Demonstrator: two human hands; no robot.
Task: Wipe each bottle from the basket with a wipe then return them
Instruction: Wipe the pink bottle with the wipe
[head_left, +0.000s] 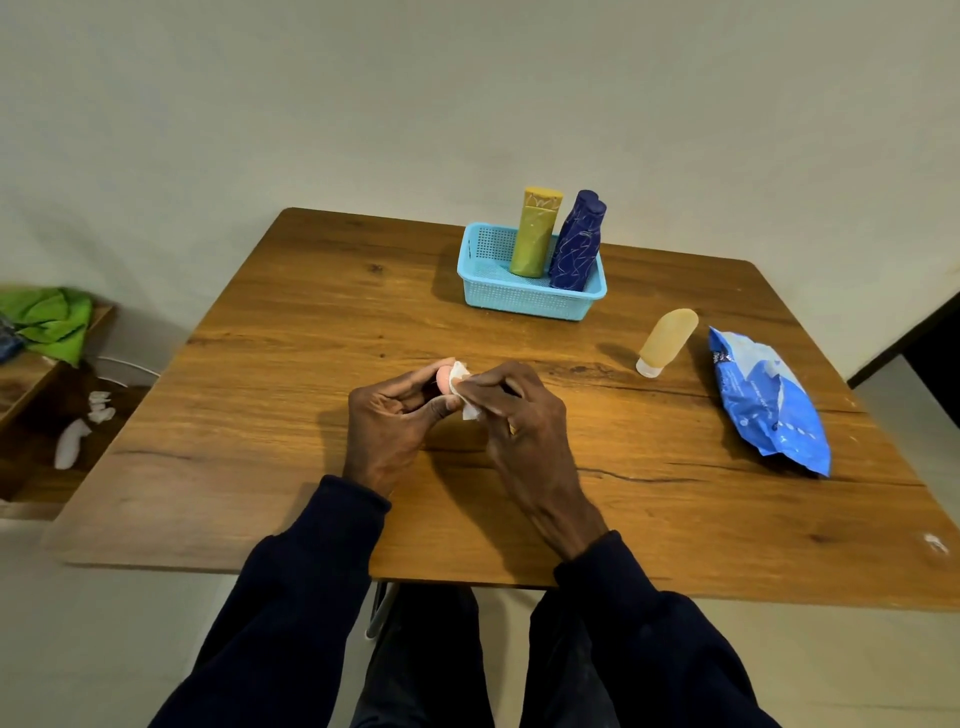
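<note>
My left hand (387, 421) grips a small pink bottle (444, 379) over the middle of the table; most of the bottle is hidden by my fingers. My right hand (519, 410) pinches a white wipe (462, 387) and presses it against the pink bottle. A light blue basket (519, 299) stands at the back of the table with a yellow bottle (535, 234) and a dark blue bottle (576, 241) upright in it. A tan bottle (667, 340) lies on the table to the right of the basket, its white cap toward me.
A blue pack of wipes (769, 400) lies near the table's right edge. The wooden table (260, 415) has a wall behind it. To the left, a low wooden shelf holds a green cloth (52, 322) and crumpled white wipes (78, 431).
</note>
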